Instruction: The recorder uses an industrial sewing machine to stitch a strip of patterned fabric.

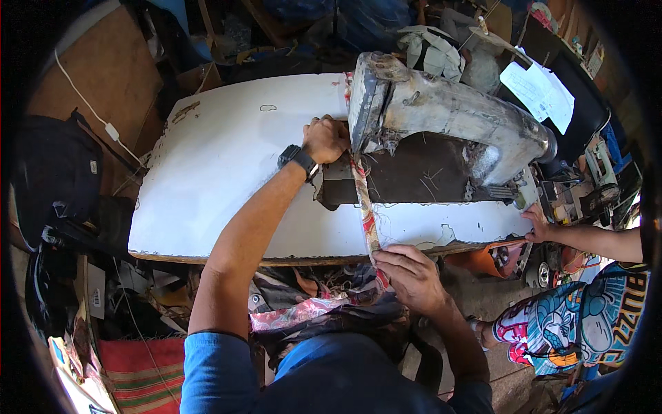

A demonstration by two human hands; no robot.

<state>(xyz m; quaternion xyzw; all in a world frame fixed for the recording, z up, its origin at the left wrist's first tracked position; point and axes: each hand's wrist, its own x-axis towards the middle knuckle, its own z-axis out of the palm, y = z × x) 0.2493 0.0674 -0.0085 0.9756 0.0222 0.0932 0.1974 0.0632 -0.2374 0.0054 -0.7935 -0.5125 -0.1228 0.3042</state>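
A worn grey sewing machine stands on a white tabletop. A narrow patterned fabric strip, red and cream, runs from under the machine's head, over the table's near edge and onto my lap. My left hand, with a black watch on its wrist, is curled right beside the needle area. Its fingertips are turned away, so what they grip is hidden. At the near edge my right hand has the strip between thumb and fingers. Pink patterned fabric lies across my lap.
Another person's hand rests on the table's right end. Loose threads lie on the machine's dark bed. White papers are at the back right, and a black bag is at the left. A white cable hangs at the far left.
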